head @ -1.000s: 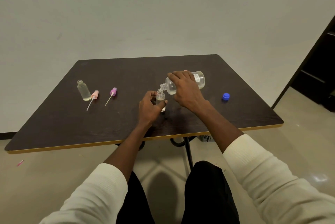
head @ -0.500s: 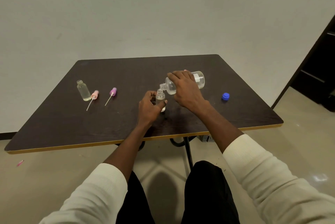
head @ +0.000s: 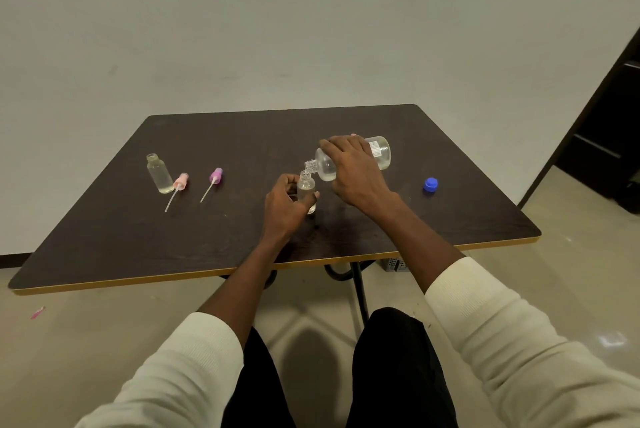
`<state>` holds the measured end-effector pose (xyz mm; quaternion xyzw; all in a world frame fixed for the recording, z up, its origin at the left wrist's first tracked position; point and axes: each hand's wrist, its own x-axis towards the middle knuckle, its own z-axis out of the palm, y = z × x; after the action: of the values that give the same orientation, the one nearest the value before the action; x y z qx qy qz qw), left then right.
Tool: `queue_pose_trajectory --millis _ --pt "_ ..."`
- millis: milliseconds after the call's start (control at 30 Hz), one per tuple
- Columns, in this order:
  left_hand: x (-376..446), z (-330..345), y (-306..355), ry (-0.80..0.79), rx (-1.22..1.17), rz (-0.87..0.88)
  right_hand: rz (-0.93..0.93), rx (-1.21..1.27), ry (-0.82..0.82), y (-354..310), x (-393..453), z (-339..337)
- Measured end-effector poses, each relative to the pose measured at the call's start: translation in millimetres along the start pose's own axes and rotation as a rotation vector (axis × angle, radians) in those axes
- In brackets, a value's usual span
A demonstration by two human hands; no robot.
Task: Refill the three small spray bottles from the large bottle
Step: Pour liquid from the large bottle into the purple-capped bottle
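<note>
A person sits at a dark brown table (head: 346, 123), both forearms reaching forward from rolled cream sleeves. The right hand (head: 356, 171) wraps over the top of a large clear bottle (head: 381, 152), gripping it tipped nearly flat, neck pointing left and down. Its open mouth meets the mouth of a small clear spray bottle (head: 306, 190), which stands upright near the table's middle, gripped around its body by the left hand (head: 284, 206). Far left stands another small uncapped bottle (head: 159, 173) holding clear liquid. Just beside it lies a pink spray top (head: 178, 185) with its tube, then a purple spray top (head: 213, 182). A blue cap (head: 430, 184) lies to the right.
</note>
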<state>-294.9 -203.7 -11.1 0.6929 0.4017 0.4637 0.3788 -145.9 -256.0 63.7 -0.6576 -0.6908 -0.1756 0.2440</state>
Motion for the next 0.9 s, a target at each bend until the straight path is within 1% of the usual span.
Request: queue_pose_trajectory --millis 900 --pt "-0.1 -0.6 1.4 -0.014 0.022 -0.009 0.000 0.000 -0.009 0.1 0.8 -0.7"
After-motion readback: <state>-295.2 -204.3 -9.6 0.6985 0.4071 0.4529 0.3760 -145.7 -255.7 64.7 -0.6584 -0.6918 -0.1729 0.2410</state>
